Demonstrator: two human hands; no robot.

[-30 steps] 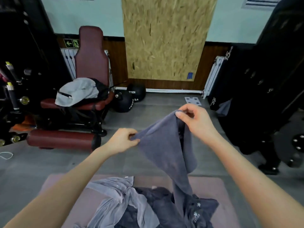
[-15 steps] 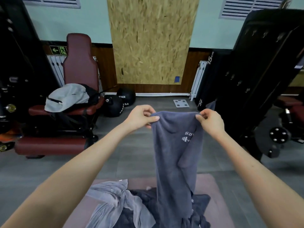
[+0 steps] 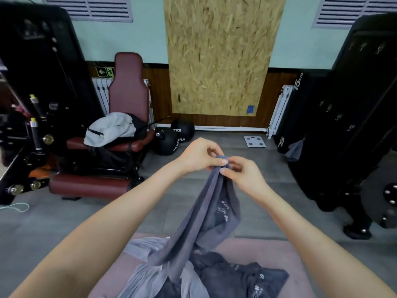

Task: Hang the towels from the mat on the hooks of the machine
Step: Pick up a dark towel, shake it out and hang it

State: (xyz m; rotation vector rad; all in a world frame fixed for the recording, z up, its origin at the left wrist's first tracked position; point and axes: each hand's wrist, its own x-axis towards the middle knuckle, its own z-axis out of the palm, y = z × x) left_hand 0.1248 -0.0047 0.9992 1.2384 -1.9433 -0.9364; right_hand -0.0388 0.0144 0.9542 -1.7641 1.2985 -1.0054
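We pinch the grey towel's (image 3: 206, 214) top edge with left hand (image 3: 199, 157) and right hand (image 3: 242, 175) together; it hangs bunched above the pile (image 3: 225, 276) on the pink mat (image 3: 257, 248).

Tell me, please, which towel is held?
The bluish towel, pinched by left hand and right hand; the light grey towel and dark towel lie on the mat.

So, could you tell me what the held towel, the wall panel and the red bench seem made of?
The held towel: soft matte cloth, probably terry; it drapes in limp folds. The wall panel: raw strand board, showing pressed wood flakes. The red bench: seemingly vinyl or leather padding, smooth with slight sheen.
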